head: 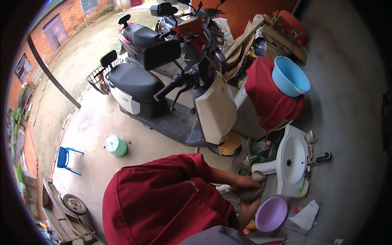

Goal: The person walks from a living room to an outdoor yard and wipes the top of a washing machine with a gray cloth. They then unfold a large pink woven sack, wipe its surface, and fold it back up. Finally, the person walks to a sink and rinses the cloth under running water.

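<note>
Both of my bare forearms reach to the right out of maroon sleeves. My left hand [245, 181], the upper one in the picture, grips a grey-brown cloth [249, 192], part of which bunches up past the fingers. My right hand [251, 208] holds the cloth's lower side; its fingers are partly hidden. A purple plastic basin [271, 214] sits close beside my right hand. To the right of my left hand stands a white pedestal washbasin [293, 159] with a tap [323, 157]. A white shoe [224, 188] shows below the forearms.
A cream electric scooter [214, 107] stands close by, with other scooters behind. A light-blue basin [291, 76] rests on a maroon cloth [269, 92] over a white appliance-like box. At left are a green bucket [116, 145], a blue chair [63, 157] and a loose wheel [74, 204].
</note>
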### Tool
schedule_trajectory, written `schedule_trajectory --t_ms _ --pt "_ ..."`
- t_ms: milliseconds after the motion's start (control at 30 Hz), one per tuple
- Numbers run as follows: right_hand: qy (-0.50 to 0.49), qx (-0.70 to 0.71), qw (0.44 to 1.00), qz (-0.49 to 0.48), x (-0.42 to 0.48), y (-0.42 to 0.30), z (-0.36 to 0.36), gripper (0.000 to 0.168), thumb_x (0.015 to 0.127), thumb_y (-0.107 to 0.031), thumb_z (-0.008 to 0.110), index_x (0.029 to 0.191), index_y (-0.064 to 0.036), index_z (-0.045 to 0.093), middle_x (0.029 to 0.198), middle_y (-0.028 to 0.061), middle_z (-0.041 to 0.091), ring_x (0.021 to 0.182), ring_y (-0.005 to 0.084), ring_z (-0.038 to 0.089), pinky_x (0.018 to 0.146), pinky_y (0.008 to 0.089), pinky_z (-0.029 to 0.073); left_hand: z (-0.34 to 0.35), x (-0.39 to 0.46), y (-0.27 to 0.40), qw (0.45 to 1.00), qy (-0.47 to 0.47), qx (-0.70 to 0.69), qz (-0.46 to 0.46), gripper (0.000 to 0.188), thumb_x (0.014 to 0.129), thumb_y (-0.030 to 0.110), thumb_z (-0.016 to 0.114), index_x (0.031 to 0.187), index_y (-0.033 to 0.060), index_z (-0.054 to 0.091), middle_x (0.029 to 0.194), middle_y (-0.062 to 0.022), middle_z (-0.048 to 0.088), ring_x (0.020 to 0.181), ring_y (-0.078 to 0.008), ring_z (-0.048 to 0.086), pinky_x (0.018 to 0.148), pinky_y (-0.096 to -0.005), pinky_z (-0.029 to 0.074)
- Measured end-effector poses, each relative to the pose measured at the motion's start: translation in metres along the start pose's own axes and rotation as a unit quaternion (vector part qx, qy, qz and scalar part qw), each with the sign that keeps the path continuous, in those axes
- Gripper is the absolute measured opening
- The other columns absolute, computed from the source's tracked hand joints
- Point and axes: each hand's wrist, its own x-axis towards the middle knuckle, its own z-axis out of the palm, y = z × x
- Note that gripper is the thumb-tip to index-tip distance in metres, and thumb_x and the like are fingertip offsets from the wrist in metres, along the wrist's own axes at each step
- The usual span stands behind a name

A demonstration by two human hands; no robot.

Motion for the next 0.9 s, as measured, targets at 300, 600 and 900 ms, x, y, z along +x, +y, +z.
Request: schedule_trajectory --t_ms 300,600,900 --pt "0.079 -0.161 0.976 -0.127 0.150 -0.192 -0.017 0.044 0.093 -0.028 0.052 0.125 0.001 0.046 0.122 0.0182 0.051 0.113 0.0320 0.051 0.093 0.0430 0.046 0.021 0.186 0.086 0.977 0.035 -0.190 -0.094 0.057 0.087 0.042 0.061 0.128 0.0044 0.049 0.120 -0.0086 0.058 0.103 -0.0208 0.059 0.091 -0.0342 0.046" --pt "0.154 -0.108 0.977 -0.097 0.264 -0.276 -0.066 0.032 0.092 -0.028 0.052 0.116 -0.007 0.057 0.113 0.0107 0.062 0.101 0.0252 0.060 0.084 0.0381 0.050 0.020 0.344 0.128 0.957 -0.084 -0.276 -0.005 0.032 0.086 0.022 0.064 0.114 0.0072 0.059 0.111 -0.0084 0.062 0.106 -0.0215 0.059 0.091 -0.0350 0.049" --pt "0.239 -0.245 0.929 -0.143 0.349 -0.279 -0.082 0.026 0.088 -0.019 0.061 0.110 -0.006 0.056 0.099 0.0069 0.058 0.085 0.0147 0.057 0.070 0.0280 0.049 -0.013 0.470 0.143 0.973 0.027 -0.171 -0.156 0.035 0.087 0.017 0.055 0.121 0.0141 0.050 0.114 -0.0090 0.058 0.100 -0.0298 0.060 0.078 -0.0467 0.053"
